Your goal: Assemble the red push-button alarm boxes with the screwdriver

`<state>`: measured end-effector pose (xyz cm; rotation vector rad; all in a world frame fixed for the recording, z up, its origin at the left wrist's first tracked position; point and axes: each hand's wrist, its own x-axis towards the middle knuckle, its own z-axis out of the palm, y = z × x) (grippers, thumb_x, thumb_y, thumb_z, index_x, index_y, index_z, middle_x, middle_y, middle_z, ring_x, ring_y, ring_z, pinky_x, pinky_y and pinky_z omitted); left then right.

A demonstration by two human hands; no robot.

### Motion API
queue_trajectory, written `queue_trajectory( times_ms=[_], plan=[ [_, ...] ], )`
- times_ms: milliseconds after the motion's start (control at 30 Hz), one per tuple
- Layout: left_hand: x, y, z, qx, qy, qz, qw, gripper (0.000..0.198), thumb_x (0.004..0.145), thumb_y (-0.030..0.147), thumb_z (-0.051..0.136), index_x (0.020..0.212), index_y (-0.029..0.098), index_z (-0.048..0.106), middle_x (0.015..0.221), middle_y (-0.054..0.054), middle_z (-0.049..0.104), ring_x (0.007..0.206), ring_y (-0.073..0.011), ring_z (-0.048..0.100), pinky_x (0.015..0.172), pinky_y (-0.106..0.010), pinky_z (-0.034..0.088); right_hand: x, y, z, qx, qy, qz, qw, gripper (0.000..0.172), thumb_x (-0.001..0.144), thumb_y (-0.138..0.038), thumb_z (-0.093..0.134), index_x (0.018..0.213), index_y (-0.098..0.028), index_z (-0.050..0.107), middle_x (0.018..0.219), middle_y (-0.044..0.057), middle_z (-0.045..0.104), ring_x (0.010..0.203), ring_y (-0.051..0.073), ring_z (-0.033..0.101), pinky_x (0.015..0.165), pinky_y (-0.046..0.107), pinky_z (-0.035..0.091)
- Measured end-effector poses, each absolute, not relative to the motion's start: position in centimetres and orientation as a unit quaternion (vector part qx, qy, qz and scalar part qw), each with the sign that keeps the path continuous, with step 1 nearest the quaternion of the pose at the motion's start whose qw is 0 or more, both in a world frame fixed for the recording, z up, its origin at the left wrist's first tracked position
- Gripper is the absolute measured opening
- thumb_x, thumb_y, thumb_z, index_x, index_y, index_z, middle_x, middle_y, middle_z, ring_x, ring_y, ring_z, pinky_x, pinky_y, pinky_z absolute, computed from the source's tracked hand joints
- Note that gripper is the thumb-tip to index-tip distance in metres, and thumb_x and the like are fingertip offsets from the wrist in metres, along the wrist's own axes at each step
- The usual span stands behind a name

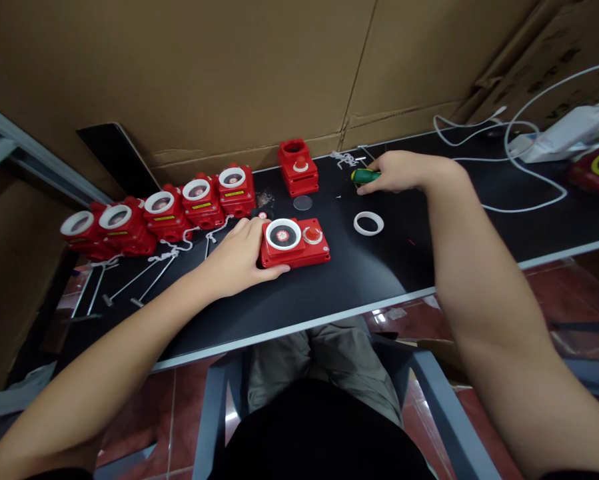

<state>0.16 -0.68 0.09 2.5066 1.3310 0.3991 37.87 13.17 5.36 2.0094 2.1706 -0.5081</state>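
My left hand is closed around the left end of a red alarm box, which lies face up on the black table. A white ring frames its round window, and a red knob sits beside the window. Farther right, my right hand grips the green and yellow handle of what looks like a screwdriver just above the tabletop. Between the hands lie a loose white ring and a clear round disc. Behind the disc stands another red box with an uncovered round opening.
Several red boxes with white rings line the left side, with white cords and small metal hammers before them. A dark tablet-like panel leans on the cardboard behind. White cable loops at the right. The table's front edge is near my lap.
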Motion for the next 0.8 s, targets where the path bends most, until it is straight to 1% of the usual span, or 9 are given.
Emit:
queue_trajectory(
  times_ms=[167, 333, 400, 467, 567, 633, 700, 800],
  plan=[
    [0.1, -0.7, 0.0, 0.868, 0.455, 0.142, 0.141, 0.088, 0.095, 0.061, 0.092, 0.159, 0.013, 0.057, 0.162, -0.027, 0.067, 0.149, -0.0487, 0.067, 0.131, -0.068, 0.056, 38.2, 13.1, 5.5, 0.668, 0.719, -0.178, 0.076, 0.032, 0.099, -0.049, 0.082, 0.102, -0.018, 0.076, 0.068, 0.004, 0.066, 0.069, 0.019, 0.062, 0.072, 0.037, 0.047],
    [0.0, -0.6, 0.1, 0.870, 0.447, 0.150, 0.147, 0.084, 0.096, 0.061, 0.092, 0.158, 0.016, 0.058, 0.162, -0.024, 0.068, 0.149, -0.0481, 0.067, 0.131, -0.069, 0.055, 38.6, 13.1, 5.6, 0.669, 0.717, -0.187, 0.054, 0.028, 0.092, -0.046, 0.084, 0.086, -0.020, 0.074, 0.065, 0.006, 0.066, 0.068, 0.022, 0.063, 0.070, 0.041, 0.050],
    [0.0, -0.7, 0.2, 0.869, 0.448, 0.150, 0.147, 0.085, 0.096, 0.061, 0.091, 0.159, 0.016, 0.057, 0.162, -0.024, 0.068, 0.148, -0.0480, 0.067, 0.131, -0.069, 0.055, 38.6, 13.0, 5.8, 0.667, 0.719, -0.190, 0.029, 0.030, 0.089, -0.051, 0.085, 0.084, -0.022, 0.076, 0.069, 0.008, 0.068, 0.070, 0.024, 0.065, 0.070, 0.043, 0.052],
    [0.1, -0.7, 0.2, 0.867, 0.452, 0.149, 0.147, 0.085, 0.096, 0.062, 0.090, 0.159, 0.015, 0.057, 0.161, -0.025, 0.068, 0.147, -0.0479, 0.067, 0.130, -0.068, 0.056, 38.3, 12.6, 6.2, 0.659, 0.727, -0.193, -0.002, 0.030, 0.090, -0.054, 0.083, 0.091, -0.023, 0.080, 0.076, 0.008, 0.072, 0.073, 0.024, 0.066, 0.072, 0.043, 0.054],
    [0.1, -0.7, 0.3, 0.868, 0.453, 0.143, 0.145, 0.087, 0.096, 0.063, 0.090, 0.160, 0.014, 0.057, 0.162, -0.026, 0.068, 0.146, -0.0484, 0.067, 0.130, -0.068, 0.056, 36.9, 11.6, 6.7, 0.626, 0.746, -0.216, -0.069, 0.031, 0.091, -0.049, 0.080, 0.103, -0.021, 0.085, 0.097, 0.009, 0.081, 0.079, 0.021, 0.067, 0.074, 0.039, 0.056],
    [0.2, -0.7, 0.2, 0.869, 0.451, 0.141, 0.144, 0.088, 0.096, 0.063, 0.090, 0.160, 0.013, 0.056, 0.163, -0.027, 0.067, 0.147, -0.0488, 0.067, 0.131, -0.069, 0.055, 35.5, 10.8, 6.7, 0.583, 0.764, -0.248, -0.120, 0.032, 0.088, -0.049, 0.083, 0.101, -0.020, 0.085, 0.105, 0.009, 0.083, 0.081, 0.019, 0.067, 0.070, 0.034, 0.053],
    [0.1, -0.7, 0.2, 0.870, 0.450, 0.143, 0.144, 0.087, 0.097, 0.063, 0.089, 0.161, 0.014, 0.056, 0.165, -0.027, 0.067, 0.148, -0.0485, 0.066, 0.132, -0.069, 0.054, 34.1, 10.0, 6.6, 0.539, 0.777, -0.288, -0.154, 0.033, 0.083, -0.051, 0.087, 0.096, -0.020, 0.085, 0.102, 0.008, 0.083, 0.082, 0.018, 0.067, 0.065, 0.031, 0.049],
    [0.0, -0.7, 0.1, 0.869, 0.450, 0.146, 0.145, 0.087, 0.096, 0.064, 0.090, 0.161, 0.016, 0.056, 0.166, -0.026, 0.066, 0.149, -0.0481, 0.066, 0.133, -0.068, 0.054, 32.5, 9.1, 6.5, 0.503, 0.780, -0.340, -0.153, 0.034, 0.079, -0.051, 0.088, 0.094, -0.021, 0.085, 0.092, 0.005, 0.080, 0.079, 0.017, 0.066, 0.063, 0.029, 0.049]
  ],
)
